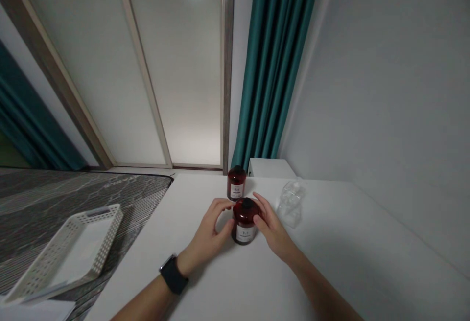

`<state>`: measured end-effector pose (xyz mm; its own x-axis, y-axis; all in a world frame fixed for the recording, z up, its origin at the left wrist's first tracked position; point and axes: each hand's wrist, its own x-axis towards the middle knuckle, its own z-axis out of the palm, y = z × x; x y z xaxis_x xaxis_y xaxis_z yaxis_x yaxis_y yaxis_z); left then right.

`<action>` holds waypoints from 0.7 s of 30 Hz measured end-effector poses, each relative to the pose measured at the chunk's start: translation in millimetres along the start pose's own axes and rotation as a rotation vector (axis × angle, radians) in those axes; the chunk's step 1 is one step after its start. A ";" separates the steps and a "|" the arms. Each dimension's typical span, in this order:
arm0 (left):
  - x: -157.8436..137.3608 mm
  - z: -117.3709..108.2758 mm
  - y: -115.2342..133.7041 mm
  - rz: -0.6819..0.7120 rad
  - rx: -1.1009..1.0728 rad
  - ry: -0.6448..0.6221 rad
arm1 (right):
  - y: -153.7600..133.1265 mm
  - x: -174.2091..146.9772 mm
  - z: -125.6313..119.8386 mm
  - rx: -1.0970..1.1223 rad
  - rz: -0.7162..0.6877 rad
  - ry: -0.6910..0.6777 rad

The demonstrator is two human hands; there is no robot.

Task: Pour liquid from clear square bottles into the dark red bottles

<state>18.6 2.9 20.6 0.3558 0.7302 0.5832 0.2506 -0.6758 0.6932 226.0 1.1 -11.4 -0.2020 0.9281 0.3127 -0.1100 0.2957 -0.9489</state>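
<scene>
A dark amber bottle (245,233) with a black top and a white label marked "M" stands upright on the white table. My left hand (213,228) curves around its left side, thumb and fingertips at the glass. From the right, my right hand (272,228) grips the same bottle, thumb on the front of its shoulder and fingers reaching toward the back. Just behind it stands a second amber bottle (236,184) with a similar label, which neither hand holds. Crumpled clear plastic (291,203) lies to the right of my right hand.
The white table (227,286) meets the wall on the right. Left of it, a white perforated basket (69,257) sits lower down, over a grey patterned surface (139,189). Beyond the table are a small white cabinet (271,167), a teal curtain (275,66) and frosted sliding doors (183,76).
</scene>
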 end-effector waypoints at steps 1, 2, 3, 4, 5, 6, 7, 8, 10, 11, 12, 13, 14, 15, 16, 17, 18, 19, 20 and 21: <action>4.2 -0.6 2.0 -0.008 0.000 0.021 | -0.6 0.2 0.1 0.010 -0.004 -0.004; 9.0 -0.9 3.9 -0.013 0.003 0.033 | -1.3 0.2 0.1 0.020 -0.007 -0.008; 14.2 -0.7 5.7 -0.030 0.011 0.030 | -1.7 0.3 0.1 0.029 -0.009 -0.011; 19.7 0.0 7.4 -0.047 0.022 0.022 | -2.0 0.2 0.0 0.038 -0.011 -0.013; 25.1 1.1 8.8 -0.064 0.032 0.015 | -2.1 0.1 -0.2 0.045 -0.010 -0.016; 30.3 2.7 9.8 -0.075 0.039 -0.002 | -1.9 0.0 -0.5 0.050 -0.008 -0.020; 35.0 4.5 10.4 -0.079 0.041 -0.016 | -1.6 0.0 -0.8 0.055 -0.008 -0.023; 39.1 6.5 10.7 -0.087 0.046 -0.023 | -1.1 0.0 -1.2 0.059 -0.008 -0.025; 45.4 10.2 10.0 -0.106 0.057 -0.012 | 0.0 0.2 -1.8 0.077 -0.009 -0.033; 47.6 11.8 9.3 -0.122 0.060 -0.005 | 0.5 0.5 -2.0 0.090 -0.011 -0.037; 49.3 13.2 8.6 -0.141 0.061 0.001 | 1.0 0.7 -2.3 0.102 -0.011 -0.041; 50.6 14.4 8.0 -0.161 0.059 0.002 | 1.6 0.9 -2.6 0.110 -0.010 -0.044; 51.6 15.4 7.7 -0.179 0.058 -0.002 | 2.1 1.1 -3.0 0.112 -0.009 -0.046; 52.4 16.4 7.6 -0.191 0.058 -0.005 | 2.7 1.3 -3.5 0.109 -0.008 -0.045; 53.0 17.1 7.8 -0.200 0.060 -0.006 | 3.3 1.5 -4.0 0.103 -0.007 -0.043; 53.5 17.8 8.0 -0.207 0.063 -0.005 | 3.9 1.6 -4.6 0.096 -0.007 -0.043; 53.7 18.1 8.4 -0.210 0.064 -0.004 | 4.5 1.6 -5.2 0.091 -0.008 -0.042; 53.9 18.0 8.6 -0.208 0.061 -0.004 | 5.0 1.7 -5.7 0.087 -0.010 -0.043; 53.8 17.4 8.6 -0.198 0.052 -0.004 | 5.2 1.7 -6.1 0.083 -0.012 -0.045; 53.7 16.1 8.6 -0.183 0.037 -0.011 | 5.2 1.7 -6.4 0.081 -0.015 -0.048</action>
<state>54.3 34.7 51.1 0.3106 0.8404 0.4441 0.3449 -0.5350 0.7713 231.3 5.7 -16.1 -0.2459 0.9113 0.3302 -0.1911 0.2884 -0.9382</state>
